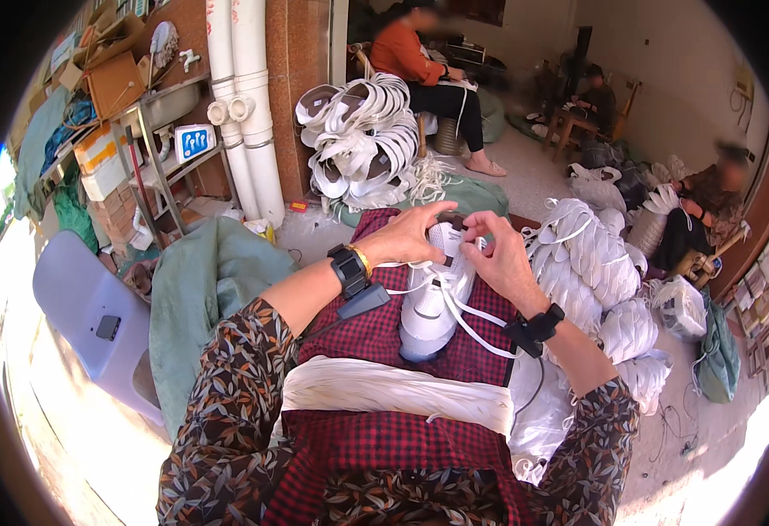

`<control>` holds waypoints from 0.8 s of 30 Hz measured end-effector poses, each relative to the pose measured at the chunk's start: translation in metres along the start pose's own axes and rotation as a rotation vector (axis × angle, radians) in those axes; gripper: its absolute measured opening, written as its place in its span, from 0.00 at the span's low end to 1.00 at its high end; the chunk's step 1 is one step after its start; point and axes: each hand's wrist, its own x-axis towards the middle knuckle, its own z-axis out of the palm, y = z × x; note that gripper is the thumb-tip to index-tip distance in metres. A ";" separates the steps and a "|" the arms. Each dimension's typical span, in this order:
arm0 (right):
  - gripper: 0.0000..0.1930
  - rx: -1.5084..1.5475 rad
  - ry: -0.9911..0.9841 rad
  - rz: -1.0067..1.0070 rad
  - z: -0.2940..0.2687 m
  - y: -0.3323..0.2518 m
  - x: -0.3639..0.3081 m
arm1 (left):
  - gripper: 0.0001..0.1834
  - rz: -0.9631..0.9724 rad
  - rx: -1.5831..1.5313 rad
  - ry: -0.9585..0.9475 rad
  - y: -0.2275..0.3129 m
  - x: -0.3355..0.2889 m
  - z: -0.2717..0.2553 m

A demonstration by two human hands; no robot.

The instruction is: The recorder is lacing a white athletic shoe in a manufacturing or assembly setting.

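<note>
A white sneaker (pixel 426 309) lies on the red-and-black checked apron (pixel 371 324) over my lap, its toe toward me. White shoelace (pixel 477 313) runs through its lower eyelets, with loose lengths hanging to both sides. My left hand (pixel 406 237) is closed around the left side of the shoe's upper, thumb near the tongue. At the right eyelet edge, near the dark collar opening, my right hand (pixel 500 256) pinches with thumb and fingers; what is between its fingertips is too small to make out. A thick bundle of white laces (pixel 393 393) lies across my lap nearer me.
Stacked white shoe uppers (pixel 358 136) stand ahead, and more are piled (pixel 582 263) at my right. A green cloth (pixel 213 289) and a pale plastic chair (pixel 95 307) are at left. White pipes (pixel 249 105) rise beyond. Several people sit working further back.
</note>
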 end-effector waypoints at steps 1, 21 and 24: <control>0.22 -0.128 -0.050 -0.123 -0.001 -0.004 -0.002 | 0.47 0.040 -0.132 -0.121 -0.001 0.004 -0.003; 0.07 -0.853 -0.226 -0.232 -0.094 0.025 -0.010 | 0.36 0.060 -0.029 -0.251 -0.016 0.014 -0.016; 0.06 -0.781 -0.243 -0.209 -0.103 0.039 -0.021 | 0.36 -0.002 -0.143 -0.279 -0.011 0.011 -0.015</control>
